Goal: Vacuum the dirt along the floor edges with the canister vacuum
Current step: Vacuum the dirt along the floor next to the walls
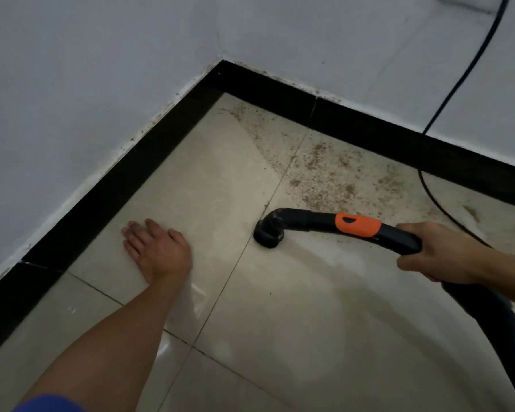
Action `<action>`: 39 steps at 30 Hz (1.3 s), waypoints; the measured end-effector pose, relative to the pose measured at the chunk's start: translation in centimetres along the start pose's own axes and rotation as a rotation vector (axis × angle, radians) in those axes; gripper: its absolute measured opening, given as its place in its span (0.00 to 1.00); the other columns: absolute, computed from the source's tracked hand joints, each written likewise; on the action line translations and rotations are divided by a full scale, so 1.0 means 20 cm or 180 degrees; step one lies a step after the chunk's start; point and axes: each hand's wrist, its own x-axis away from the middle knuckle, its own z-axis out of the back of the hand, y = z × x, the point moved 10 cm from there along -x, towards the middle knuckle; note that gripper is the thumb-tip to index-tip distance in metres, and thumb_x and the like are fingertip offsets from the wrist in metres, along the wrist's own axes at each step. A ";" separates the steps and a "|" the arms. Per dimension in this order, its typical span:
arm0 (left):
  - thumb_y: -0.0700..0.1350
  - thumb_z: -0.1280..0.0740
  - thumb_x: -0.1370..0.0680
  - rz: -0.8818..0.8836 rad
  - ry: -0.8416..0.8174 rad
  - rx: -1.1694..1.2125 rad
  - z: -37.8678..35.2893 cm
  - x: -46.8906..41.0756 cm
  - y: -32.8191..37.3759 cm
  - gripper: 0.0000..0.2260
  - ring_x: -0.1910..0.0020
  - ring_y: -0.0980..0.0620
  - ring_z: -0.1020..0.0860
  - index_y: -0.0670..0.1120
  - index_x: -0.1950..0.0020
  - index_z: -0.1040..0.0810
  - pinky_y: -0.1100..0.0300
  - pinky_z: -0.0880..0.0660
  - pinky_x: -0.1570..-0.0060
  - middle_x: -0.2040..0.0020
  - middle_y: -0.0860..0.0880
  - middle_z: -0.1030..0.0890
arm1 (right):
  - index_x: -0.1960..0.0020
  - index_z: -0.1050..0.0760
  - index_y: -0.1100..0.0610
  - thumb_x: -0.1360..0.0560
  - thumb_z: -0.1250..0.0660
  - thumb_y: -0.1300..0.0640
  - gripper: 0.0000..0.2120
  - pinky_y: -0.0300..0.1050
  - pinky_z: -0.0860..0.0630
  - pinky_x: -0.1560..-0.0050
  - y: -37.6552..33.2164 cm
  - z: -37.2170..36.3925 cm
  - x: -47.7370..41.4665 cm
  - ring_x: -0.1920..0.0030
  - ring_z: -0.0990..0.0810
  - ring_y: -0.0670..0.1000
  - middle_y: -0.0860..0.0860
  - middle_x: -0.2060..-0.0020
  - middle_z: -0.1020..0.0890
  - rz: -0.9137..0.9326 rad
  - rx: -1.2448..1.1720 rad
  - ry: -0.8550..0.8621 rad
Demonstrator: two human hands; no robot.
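My right hand (440, 252) grips the black vacuum handle (318, 220), which carries an orange band (358, 225). Its round nozzle (268, 233) presses on the beige tile floor (295, 322), on a grout line. Brown dirt (324, 173) is scattered beyond the nozzle, toward the right wall's black baseboard (354, 126) and into the corner. My left hand (158, 248) lies flat on the tile, fingers spread, left of the nozzle. The thick black hose (494, 322) runs from my right hand down to the lower right edge.
Two white walls meet at a corner (222, 59), each with a black baseboard; the left one (107, 197) runs toward me. A thin black cord (458, 81) hangs down the right wall and curves over the floor behind my right hand.
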 end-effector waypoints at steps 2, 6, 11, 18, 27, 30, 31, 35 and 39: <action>0.47 0.44 0.21 -0.0025 -0.0002 0.0029 0.00 0.00 0.00 0.27 0.25 0.33 0.46 0.34 0.26 0.39 0.42 0.52 0.27 0.26 0.29 0.42 | 0.52 0.24 0.48 0.30 0.28 0.59 0.10 0.38 0.26 0.76 0.07 -0.02 0.07 0.78 0.23 0.48 0.51 0.74 0.21 -0.0015 0.0065 -0.0104; 0.45 0.42 0.20 -0.0077 -0.0014 0.0048 0.00 0.01 -0.01 0.26 0.26 0.32 0.46 0.33 0.26 0.39 0.41 0.51 0.27 0.26 0.29 0.43 | 0.54 0.25 0.46 0.31 0.27 0.56 0.10 0.39 0.24 0.72 0.17 -0.11 0.23 0.71 0.20 0.49 0.49 0.67 0.19 0.0114 0.0295 -0.0439; 0.42 0.40 0.22 -0.0329 -0.0124 0.0002 0.00 0.04 0.09 0.23 0.27 0.31 0.43 0.33 0.29 0.36 0.41 0.48 0.28 0.27 0.29 0.40 | 0.58 0.26 0.46 0.33 0.27 0.54 0.09 0.39 0.29 0.68 0.27 -0.14 0.31 0.69 0.23 0.44 0.40 0.66 0.21 0.0116 0.0585 -0.0196; 0.45 0.41 0.20 -0.0899 -0.0270 0.0064 -0.05 0.16 0.40 0.24 0.25 0.36 0.44 0.36 0.27 0.37 0.45 0.49 0.27 0.25 0.33 0.40 | 0.54 0.24 0.45 0.32 0.24 0.59 0.14 0.42 0.27 0.76 0.55 0.10 0.40 0.78 0.22 0.48 0.48 0.74 0.20 -0.0636 0.0207 0.0654; 0.46 0.41 0.22 -0.1400 -0.0149 -0.0160 -0.06 0.10 0.45 0.20 0.30 0.33 0.37 0.34 0.35 0.30 0.42 0.41 0.29 0.31 0.30 0.33 | 0.54 0.26 0.53 0.28 0.28 0.57 0.07 0.40 0.27 0.79 0.24 0.09 -0.04 0.81 0.23 0.50 0.54 0.76 0.21 -0.0759 -0.0771 0.0889; 0.46 0.41 0.22 -0.1524 -0.0126 -0.0094 -0.05 0.08 0.42 0.19 0.30 0.35 0.36 0.37 0.36 0.30 0.43 0.39 0.29 0.31 0.32 0.32 | 0.55 0.27 0.54 0.27 0.28 0.57 0.07 0.40 0.28 0.80 0.12 0.14 -0.21 0.81 0.23 0.49 0.57 0.73 0.20 -0.0712 -0.0796 0.0955; 0.46 0.40 0.22 -0.1508 -0.0114 -0.0097 -0.05 0.08 0.42 0.19 0.29 0.35 0.36 0.37 0.35 0.30 0.43 0.39 0.29 0.31 0.32 0.33 | 0.55 0.27 0.55 0.27 0.28 0.56 0.07 0.41 0.27 0.78 0.08 0.16 -0.27 0.81 0.23 0.50 0.58 0.73 0.19 -0.0697 -0.0771 0.0972; 0.47 0.41 0.23 -0.1450 -0.0116 -0.0046 -0.05 0.08 0.42 0.20 0.29 0.36 0.36 0.38 0.35 0.29 0.45 0.40 0.29 0.30 0.33 0.32 | 0.54 0.26 0.55 0.28 0.28 0.55 0.08 0.45 0.24 0.75 -0.05 0.25 -0.49 0.78 0.21 0.54 0.58 0.71 0.19 -0.0651 -0.0703 0.1081; 0.49 0.44 0.23 -0.1426 -0.0128 -0.0055 -0.04 0.08 0.41 0.22 0.29 0.37 0.36 0.39 0.34 0.29 0.45 0.39 0.29 0.30 0.34 0.32 | 0.52 0.26 0.56 0.27 0.28 0.54 0.09 0.42 0.27 0.74 -0.21 0.33 -0.73 0.74 0.20 0.55 0.57 0.70 0.19 -0.0516 -0.0496 0.1208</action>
